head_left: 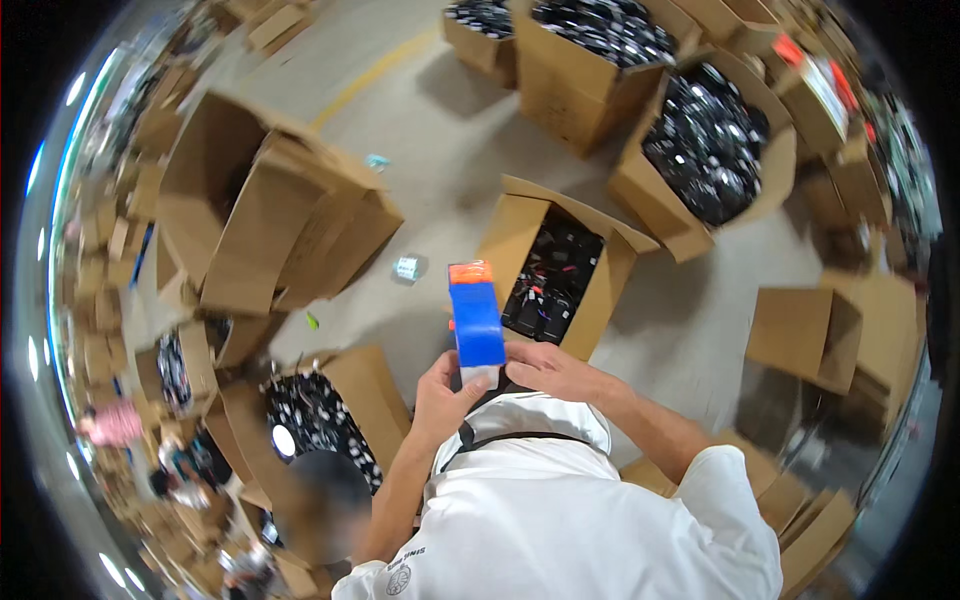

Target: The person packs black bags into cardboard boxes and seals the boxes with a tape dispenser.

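Note:
I hold a tall blue carton (476, 318) with an orange top upright in front of my chest. My left hand (445, 385) grips its lower left side with the fingers curled around the white bottom end. My right hand (545, 367) presses against its lower right side. Just beyond the carton stands an open cardboard box (520, 235) filled with small dark packaged items.
Open cardboard boxes ring me on a grey concrete floor: an empty one (255, 215) to the left, several full of dark items (705, 140) at the back right, another (320, 415) at my lower left. A small packet (406, 268) lies on the floor. Another person (115, 425) stands far left.

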### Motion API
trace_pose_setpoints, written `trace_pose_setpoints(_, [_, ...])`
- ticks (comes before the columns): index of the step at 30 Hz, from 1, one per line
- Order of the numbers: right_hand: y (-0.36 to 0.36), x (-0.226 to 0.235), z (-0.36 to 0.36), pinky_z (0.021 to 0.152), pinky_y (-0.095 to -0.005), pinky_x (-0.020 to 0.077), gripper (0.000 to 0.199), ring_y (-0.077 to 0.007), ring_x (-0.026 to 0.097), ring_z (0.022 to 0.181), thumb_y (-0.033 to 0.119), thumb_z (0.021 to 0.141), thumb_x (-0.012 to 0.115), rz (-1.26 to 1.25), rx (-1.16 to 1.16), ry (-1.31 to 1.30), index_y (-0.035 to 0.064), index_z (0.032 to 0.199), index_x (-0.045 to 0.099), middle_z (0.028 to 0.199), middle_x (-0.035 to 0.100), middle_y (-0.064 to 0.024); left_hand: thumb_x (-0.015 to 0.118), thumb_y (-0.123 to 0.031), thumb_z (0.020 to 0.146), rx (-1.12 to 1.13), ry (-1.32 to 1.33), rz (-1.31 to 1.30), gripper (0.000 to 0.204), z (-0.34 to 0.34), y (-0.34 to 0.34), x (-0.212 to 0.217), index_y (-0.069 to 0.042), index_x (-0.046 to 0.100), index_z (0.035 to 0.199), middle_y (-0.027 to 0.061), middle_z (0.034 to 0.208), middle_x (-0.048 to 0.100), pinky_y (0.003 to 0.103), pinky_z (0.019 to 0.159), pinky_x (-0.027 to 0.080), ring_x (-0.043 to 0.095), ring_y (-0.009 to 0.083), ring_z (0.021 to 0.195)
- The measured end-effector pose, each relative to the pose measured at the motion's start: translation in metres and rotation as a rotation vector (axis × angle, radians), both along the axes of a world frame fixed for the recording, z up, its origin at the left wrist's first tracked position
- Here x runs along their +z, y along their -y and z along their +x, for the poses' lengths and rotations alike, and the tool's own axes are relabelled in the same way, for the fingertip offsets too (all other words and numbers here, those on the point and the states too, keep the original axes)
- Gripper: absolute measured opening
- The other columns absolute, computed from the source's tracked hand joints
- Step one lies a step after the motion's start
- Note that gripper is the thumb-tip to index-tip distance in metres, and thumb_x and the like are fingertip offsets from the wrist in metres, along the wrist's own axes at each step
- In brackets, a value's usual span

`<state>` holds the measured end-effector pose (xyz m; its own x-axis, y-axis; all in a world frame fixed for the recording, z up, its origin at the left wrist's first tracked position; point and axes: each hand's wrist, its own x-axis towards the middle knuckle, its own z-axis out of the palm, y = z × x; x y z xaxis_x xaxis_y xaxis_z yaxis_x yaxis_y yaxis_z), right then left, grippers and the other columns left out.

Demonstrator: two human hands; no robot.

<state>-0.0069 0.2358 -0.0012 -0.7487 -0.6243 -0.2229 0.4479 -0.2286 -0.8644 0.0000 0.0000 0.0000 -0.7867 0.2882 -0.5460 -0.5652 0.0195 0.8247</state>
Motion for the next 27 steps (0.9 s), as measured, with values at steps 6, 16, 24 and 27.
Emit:
trace_pose_setpoints(6, [0.025, -0.055, -0.009, 0.099, -0.0311, 0.0476, 0.044, -0.0109, 0.060, 0.110, 0.040, 0.105, 0.064, -0.104, -0.796, 0.495, 0.0025, 0.127, 0.063, 0.119, 0.068, -0.0031, 0.085, -0.024, 0.081, -0.759, -0.784, -0.444, 0.059, -0.093, -0.038, -0.030, 0.002, 0.060, 0.127, 0.0173, 0.117, 0.062, 0.045, 0.097, 0.046, 0.057, 0.0392, 0.112])
trace_pose_setpoints(16, [-0.066, -0.204, 0.034, 0.111, -0.0412, 0.0463, 0.051, -0.0203, 0.060, 0.125, 0.040, 0.104, 0.059, -0.029, -1.918, 0.641, 0.0047, 0.140, 0.056, 0.135, 0.063, -0.0078, 0.077, -0.024, 0.090, -1.001, -0.892, -0.397, 0.065, -0.253, -0.035, -0.247, 0.004, 0.050, 0.142, 0.0265, 0.142, 0.053, 0.048, 0.109, 0.045, 0.051, 0.0453, 0.131])
trace_pose_setpoints(24, [-0.128, -0.411, -0.006, 0.111, -0.0390, 0.0451, 0.062, -0.0190, 0.061, 0.120, 0.053, 0.102, 0.061, 0.356, -1.787, 0.634, 0.0049, 0.140, 0.057, 0.131, 0.065, -0.0062, 0.065, -0.053, 0.094, -1.474, -1.457, 0.038, 0.078, -0.251, -0.088, -0.457, -0.002, 0.047, 0.151, 0.0190, 0.162, 0.040, 0.053, 0.126, 0.023, 0.037, 0.0334, 0.151])
trace_pose_setpoints(27, [-0.114, -0.487, 0.000, 0.109, -0.0357, 0.0453, 0.062, -0.0171, 0.062, 0.116, 0.055, 0.100, 0.064, 0.655, -1.585, 0.725, 0.0039, 0.136, 0.060, 0.127, 0.066, -0.0068, 0.061, -0.055, 0.096, -1.477, -1.563, 0.227, 0.079, -0.202, -0.152, -0.519, -0.005, 0.044, 0.154, 0.0120, 0.166, 0.037, 0.053, 0.125, 0.024, 0.036, 0.0271, 0.152])
